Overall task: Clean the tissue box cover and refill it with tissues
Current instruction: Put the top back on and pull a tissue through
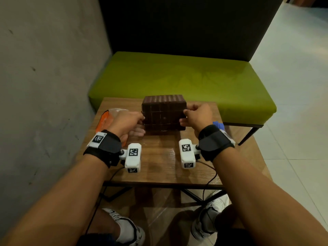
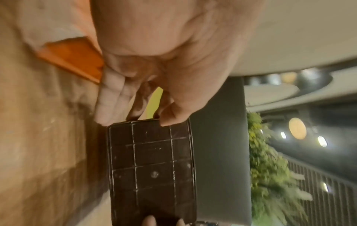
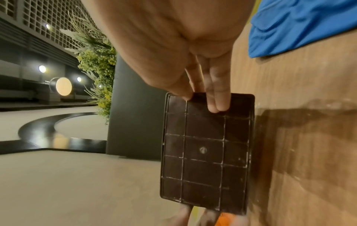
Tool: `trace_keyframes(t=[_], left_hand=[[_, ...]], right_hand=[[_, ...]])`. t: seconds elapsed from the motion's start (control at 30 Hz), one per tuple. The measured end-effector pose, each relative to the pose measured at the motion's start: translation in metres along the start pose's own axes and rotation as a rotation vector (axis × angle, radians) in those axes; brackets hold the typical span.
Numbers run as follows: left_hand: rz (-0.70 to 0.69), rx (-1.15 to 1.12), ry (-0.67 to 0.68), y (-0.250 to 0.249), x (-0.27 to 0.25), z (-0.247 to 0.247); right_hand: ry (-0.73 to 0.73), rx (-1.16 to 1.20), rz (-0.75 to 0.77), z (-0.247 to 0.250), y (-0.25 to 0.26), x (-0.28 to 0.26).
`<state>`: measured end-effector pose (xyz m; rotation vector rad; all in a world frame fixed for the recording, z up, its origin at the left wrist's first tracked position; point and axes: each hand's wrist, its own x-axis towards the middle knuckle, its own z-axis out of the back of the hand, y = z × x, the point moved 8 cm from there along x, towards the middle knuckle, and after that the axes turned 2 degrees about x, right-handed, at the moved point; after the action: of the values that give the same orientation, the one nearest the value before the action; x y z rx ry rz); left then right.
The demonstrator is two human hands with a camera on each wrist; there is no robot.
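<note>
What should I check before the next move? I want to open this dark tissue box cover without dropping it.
1. Left hand grips the left edge of the tissue box cover: ok.
2. Right hand pinches the right edge, fingers on the gridded panel: ok.
3. Cover stands on the wooden table: cannot tell, lower edge in shadow.
4. Orange tissue pack at hand, left of the cover: ok.
5. Blue cloth at hand on the right: ok.
6. Gridded panel loosened from the cover: cannot tell.

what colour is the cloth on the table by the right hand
Blue crumpled cloth; right wrist view shows it best.
</note>
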<state>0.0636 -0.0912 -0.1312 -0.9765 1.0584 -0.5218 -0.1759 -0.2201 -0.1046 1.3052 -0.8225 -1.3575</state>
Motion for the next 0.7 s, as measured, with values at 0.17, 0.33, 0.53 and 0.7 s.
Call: trace_keyframes(t=[0.17, 0.33, 0.53, 0.7], left_hand=[[0.047, -0.239, 0.075, 0.03, -0.01, 0.003], [-0.082, -0.378, 0.07, 0.041, -0.016, 0.0], [-0.183, -0.146, 0.087, 0.05, -0.015, 0.001], [-0.228, 0.021, -0.013, 0.055, -0.012, 0.0]], right_hand=[[0.029, 0.272, 0.007, 0.008, -0.01, -0.036], [0.071, 0.273, 0.02, 0.002, -0.036, -0.042], [0.158, 0.295, -0.027, 0.004, -0.072, -0.039], [0.153, 0.114, -0.031, 0.004, -0.085, -0.035]])
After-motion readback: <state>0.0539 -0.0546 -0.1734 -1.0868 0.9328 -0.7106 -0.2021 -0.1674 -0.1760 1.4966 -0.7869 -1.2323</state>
